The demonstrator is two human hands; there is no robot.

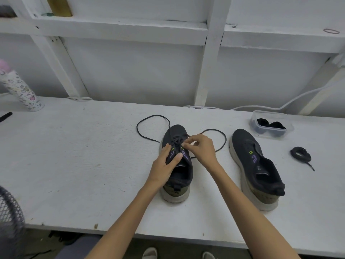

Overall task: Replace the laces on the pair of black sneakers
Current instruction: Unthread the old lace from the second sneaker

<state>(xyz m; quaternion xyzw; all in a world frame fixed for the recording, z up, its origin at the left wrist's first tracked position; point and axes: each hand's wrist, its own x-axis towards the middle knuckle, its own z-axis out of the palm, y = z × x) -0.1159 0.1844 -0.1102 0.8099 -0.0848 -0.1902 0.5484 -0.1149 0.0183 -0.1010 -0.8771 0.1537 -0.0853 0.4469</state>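
A black sneaker (177, 176) stands toe-away in the middle of the white table (74, 156). A black lace (147, 119) is threaded through its lower eyelets, and its two ends loop out to the left and right. My left hand (166, 163) grips the sneaker's left side by the tongue. My right hand (200, 148) pinches the lace at a right-hand eyelet. The second black sneaker (255, 165) lies to the right without a lace. Right of it sits a coiled black lace (300, 154).
A clear plastic tub (271, 125) with black laces stands at the back right. A patterned bottle (20, 88) stands at the far left, beside a black pen (5, 116). A white cable (280, 107) runs along the wall. A mesh fan guard (9, 212) is at lower left.
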